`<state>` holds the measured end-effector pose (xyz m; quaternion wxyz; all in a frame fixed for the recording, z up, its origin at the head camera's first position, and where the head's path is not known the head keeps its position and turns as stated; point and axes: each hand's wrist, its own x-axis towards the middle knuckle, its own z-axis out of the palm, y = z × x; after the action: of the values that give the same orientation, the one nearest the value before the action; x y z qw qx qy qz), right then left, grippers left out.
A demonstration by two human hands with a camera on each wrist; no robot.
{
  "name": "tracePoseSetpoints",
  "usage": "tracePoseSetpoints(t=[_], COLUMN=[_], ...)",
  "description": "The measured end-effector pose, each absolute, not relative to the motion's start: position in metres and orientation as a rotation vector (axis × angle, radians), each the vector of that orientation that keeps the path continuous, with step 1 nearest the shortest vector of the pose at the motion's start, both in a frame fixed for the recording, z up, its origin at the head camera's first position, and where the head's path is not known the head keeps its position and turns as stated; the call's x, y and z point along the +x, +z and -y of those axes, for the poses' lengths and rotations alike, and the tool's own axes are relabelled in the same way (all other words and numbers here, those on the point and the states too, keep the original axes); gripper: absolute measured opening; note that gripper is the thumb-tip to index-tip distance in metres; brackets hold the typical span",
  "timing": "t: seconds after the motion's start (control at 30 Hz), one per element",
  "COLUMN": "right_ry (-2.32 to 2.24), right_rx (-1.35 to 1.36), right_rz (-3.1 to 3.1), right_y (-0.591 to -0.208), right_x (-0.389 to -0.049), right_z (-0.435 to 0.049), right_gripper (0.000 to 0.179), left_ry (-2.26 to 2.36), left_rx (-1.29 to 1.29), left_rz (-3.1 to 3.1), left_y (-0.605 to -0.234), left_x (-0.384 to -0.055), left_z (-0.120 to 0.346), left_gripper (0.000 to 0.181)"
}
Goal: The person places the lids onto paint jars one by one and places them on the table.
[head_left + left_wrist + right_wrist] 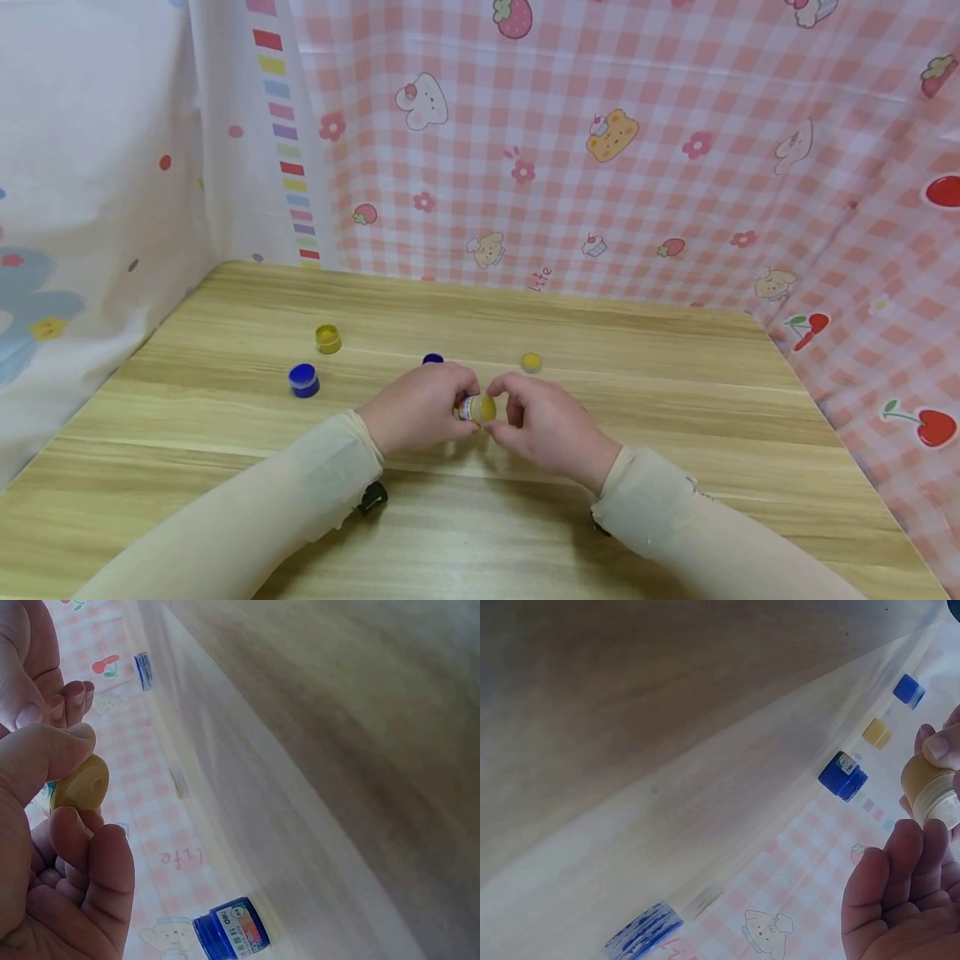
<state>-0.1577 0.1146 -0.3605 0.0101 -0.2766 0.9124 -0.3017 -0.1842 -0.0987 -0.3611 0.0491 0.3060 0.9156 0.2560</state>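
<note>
In the head view, my left hand (pixel 422 410) grips a small yellow paint jar (pixel 468 408), tilted so its lid end faces right. The left wrist view shows my left thumb and fingers pinching the jar around its yellow base (pixel 88 784). My right hand (pixel 551 429) is at the lid end, thumb and forefinger spread on either side of it; whether they touch it I cannot tell. From the right wrist view, the other right fingers (pixel 889 874) lie loosely curved beneath the jar's clear rim (pixel 939 804).
Left of the hands stand a lidded blue jar (pixel 303 381) and an uncapped yellow jar (pixel 327 339). An uncapped blue jar (pixel 232 930) shows partly behind my left hand. A yellow-stained lid (pixel 532 362) lies beyond my right hand, and a blue-streaked lid (pixel 643 930) lies nearby.
</note>
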Motion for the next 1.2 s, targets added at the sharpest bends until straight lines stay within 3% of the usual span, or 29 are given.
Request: tracePoseSetpoints(t=[0.23,0.43,0.67,0.9,1.2], right_ry=[-0.929,-0.937,-0.95,-0.951,-0.943], right_rx=[-0.824,-0.821,-0.828,-0.84,-0.873], right_rz=[-2.827,-2.826,-2.821,-2.836,-2.846], right_y=[-0.36,-0.3603,-0.361,-0.3613,-0.3613], right_x=[-0.1578,-0.1577,-0.1579,-0.1572,-0.1573], right_z=[-0.1146,-0.1141,-0.1142,-0.1141,-0.1149], right_gripper=[0.036,0.029,0.036,0.029,0.033], left_ry=[0.774,0.771,0.752,0.756,0.754], left_rx=[0.93,0.925,0.938,0.931,0.955], left_rz=[-2.79,-2.791,-2.798,-2.794,-2.79], left_y=[-0.361,-0.3591,-0.3593,-0.3583,-0.3595], left_x=[-0.1836,-0.1824,-0.1823,-0.1821,-0.1826], left_z=[0.0988,0.0992,0.0995,0.0991,0.0994], left_gripper=[0.02,0.02,0.02,0.02,0.02])
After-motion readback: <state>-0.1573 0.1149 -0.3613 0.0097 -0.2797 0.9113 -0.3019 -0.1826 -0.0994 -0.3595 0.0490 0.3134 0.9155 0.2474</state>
